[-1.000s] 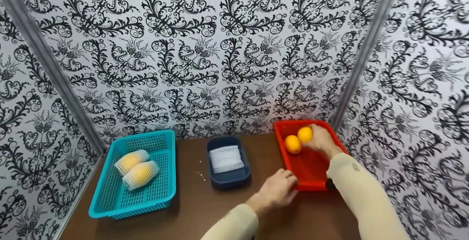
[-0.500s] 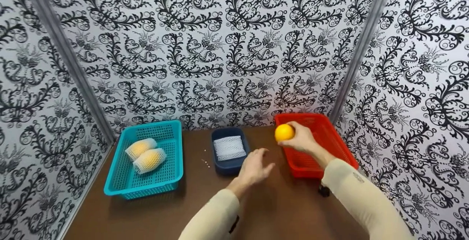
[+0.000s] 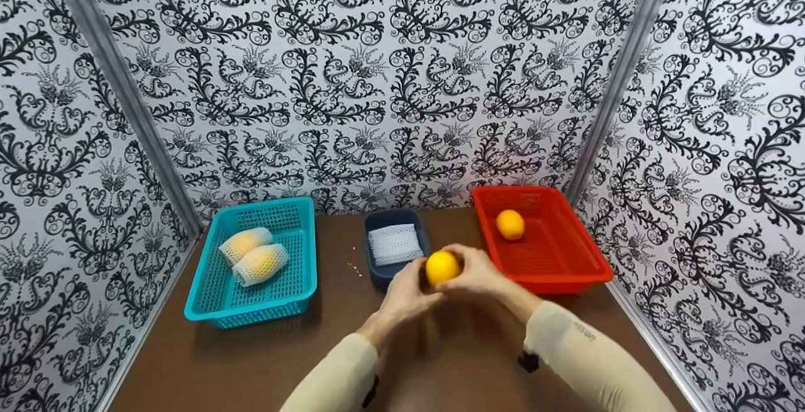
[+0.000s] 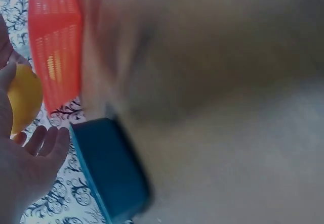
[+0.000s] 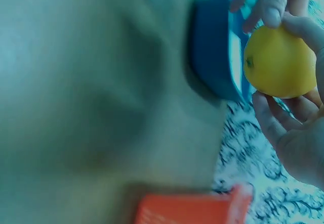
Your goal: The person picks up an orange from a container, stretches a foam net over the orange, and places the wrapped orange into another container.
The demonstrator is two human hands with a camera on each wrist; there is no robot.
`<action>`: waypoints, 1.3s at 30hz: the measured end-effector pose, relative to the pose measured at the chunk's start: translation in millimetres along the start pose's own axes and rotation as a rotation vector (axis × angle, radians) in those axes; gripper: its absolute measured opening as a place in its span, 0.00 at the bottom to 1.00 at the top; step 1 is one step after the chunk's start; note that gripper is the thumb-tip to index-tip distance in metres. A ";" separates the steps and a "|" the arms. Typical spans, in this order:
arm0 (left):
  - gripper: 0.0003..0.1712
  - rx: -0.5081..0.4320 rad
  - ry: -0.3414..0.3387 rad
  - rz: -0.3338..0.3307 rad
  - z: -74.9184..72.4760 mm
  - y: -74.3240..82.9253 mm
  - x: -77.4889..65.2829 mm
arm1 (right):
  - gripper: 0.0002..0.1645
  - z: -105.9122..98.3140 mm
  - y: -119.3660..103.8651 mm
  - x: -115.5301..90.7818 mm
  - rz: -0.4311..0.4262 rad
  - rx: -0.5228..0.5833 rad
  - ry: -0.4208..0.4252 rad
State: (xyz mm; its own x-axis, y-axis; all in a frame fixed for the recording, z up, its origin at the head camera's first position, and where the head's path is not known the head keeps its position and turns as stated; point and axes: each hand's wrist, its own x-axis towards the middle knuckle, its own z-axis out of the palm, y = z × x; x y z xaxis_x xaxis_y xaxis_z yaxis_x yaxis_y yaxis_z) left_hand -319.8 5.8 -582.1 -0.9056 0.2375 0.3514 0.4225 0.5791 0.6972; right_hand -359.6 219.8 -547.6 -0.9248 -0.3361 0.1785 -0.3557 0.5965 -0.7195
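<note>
An orange [image 3: 443, 268] is up over the table in my right hand [image 3: 479, 273], whose fingers and thumb curl round its right side. My left hand [image 3: 402, 299] is at the orange's left side, its fingers held loosely out and its thumb right at the fruit. In the right wrist view the orange [image 5: 279, 62] shows its small stem mark, with the left thumb [image 5: 271, 16] by its upper edge. Just behind the hands stands a navy tub [image 3: 377, 278] holding white foam net sleeves [image 3: 394, 244]. A second orange [image 3: 510, 224] lies in the red basket [image 3: 553, 286].
On the left a teal basket [image 3: 264, 316] holds two fruits in foam nets [image 3: 261, 264]. Small white bits [image 3: 356, 270] lie on the brown table [image 3: 339, 349] between that basket and the tub. Patterned walls [image 3: 352, 85] enclose the back and sides.
My right hand has taken one orange out of the red basket and carried it left to the middle. My left hand has left the red basket's rim and come up to the orange.
</note>
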 end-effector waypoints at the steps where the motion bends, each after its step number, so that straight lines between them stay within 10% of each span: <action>1: 0.45 0.009 -0.001 0.002 -2.1 -3.0 -2.9 | 0.46 7.0 -0.1 -1.6 0.000 0.010 -0.004; 20: 0.45 0.122 -0.167 0.045 -14.1 -57.5 -35.9 | 0.47 79.6 7.0 -36.1 -0.133 -0.022 -0.082; 39: 0.44 0.089 -0.225 -0.018 -14.1 -50.5 -45.5 | 0.52 94.0 13.5 -42.0 -0.142 -0.069 -0.057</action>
State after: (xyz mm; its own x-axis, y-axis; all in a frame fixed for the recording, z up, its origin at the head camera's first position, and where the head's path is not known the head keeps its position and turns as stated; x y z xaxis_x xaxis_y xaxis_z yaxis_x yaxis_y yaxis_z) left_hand -299.5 -45.2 -624.5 -0.9027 0.3885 0.1848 0.4105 0.6489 0.6406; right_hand -312.8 173.5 -627.9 -0.8560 -0.4605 0.2350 -0.4924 0.5879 -0.6418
